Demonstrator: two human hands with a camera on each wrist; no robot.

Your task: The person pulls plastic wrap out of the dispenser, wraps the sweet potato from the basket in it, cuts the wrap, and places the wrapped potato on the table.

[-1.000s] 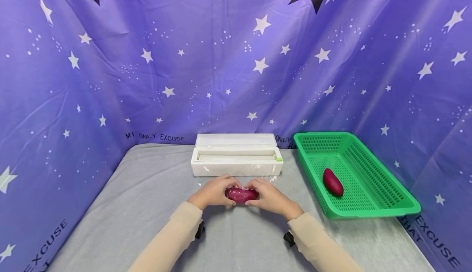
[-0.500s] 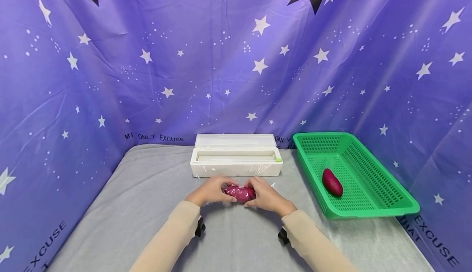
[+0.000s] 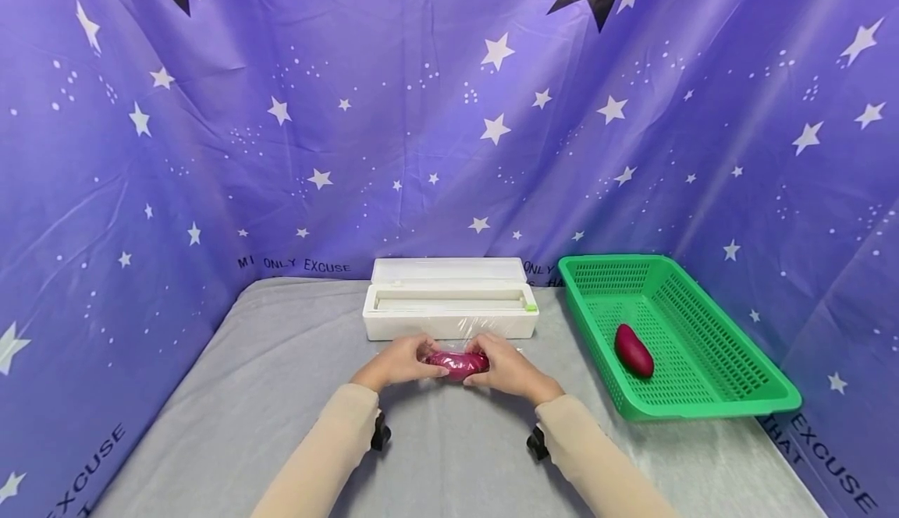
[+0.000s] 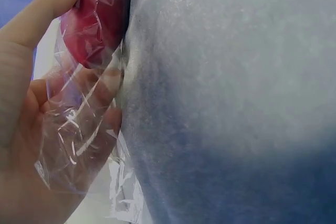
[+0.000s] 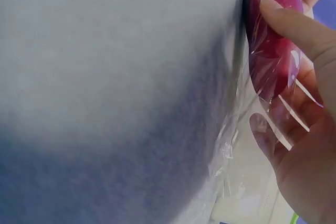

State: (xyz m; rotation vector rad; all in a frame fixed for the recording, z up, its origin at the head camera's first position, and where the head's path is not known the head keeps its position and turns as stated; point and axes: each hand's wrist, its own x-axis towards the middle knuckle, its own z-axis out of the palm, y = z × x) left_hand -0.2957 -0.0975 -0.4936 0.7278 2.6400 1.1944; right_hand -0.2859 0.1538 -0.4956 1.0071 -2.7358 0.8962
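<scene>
Between both hands lies a dark red sweet potato (image 3: 456,363) with clear cling film (image 4: 79,135) round it. My left hand (image 3: 403,360) holds its left end, the thumb pressing the film against the skin in the left wrist view. At the other end my right hand (image 3: 507,367) grips it, thumb on the near side and fingers behind. Loose film trails past the potato's ends across the palms. Just behind the hands stands a white cling film box (image 3: 449,324) with its lid up; film stretches from its front toward the potato.
A green plastic basket (image 3: 709,407) stands on the right, with a second sweet potato (image 3: 634,351) inside. Grey cloth (image 3: 281,370) covers the table. A purple star-patterned curtain (image 3: 393,136) rises behind and along both sides.
The right hand has shifted slightly left, and the left hand's thumb has come further over the sweet potato. More wrinkled film shows on it. The box and basket stay put.
</scene>
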